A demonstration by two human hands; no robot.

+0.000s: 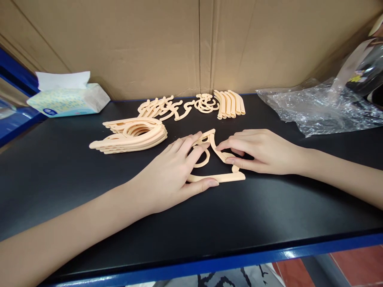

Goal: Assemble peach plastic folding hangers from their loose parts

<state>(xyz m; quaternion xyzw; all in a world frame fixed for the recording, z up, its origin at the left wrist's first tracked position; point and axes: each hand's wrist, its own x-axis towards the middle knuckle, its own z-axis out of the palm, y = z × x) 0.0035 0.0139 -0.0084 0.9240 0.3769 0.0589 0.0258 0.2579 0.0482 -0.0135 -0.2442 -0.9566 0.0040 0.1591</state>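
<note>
A peach plastic folding hanger (224, 176) lies partly put together on the black table, with its long bar towards me and a curved hook piece inside. My left hand (170, 171) spreads over its left part, thumb along the near bar and fingers on the far side, gripping it against the table. My right hand (260, 153) closes thumb and index finger on the short curved arm piece (218, 149) at the hanger's right. The left palm hides much of the hanger's left end. A stack of folded hangers (134, 137) sits just left of my left hand.
Along the back lie hook-shaped pieces (158, 107), round hook pieces (206, 103) and a row of curved arm pieces (229, 104). A tissue pack (70, 101) stands at the back left. Crumpled clear plastic (323, 105) covers the back right. Cardboard (143, 48) walls the rear.
</note>
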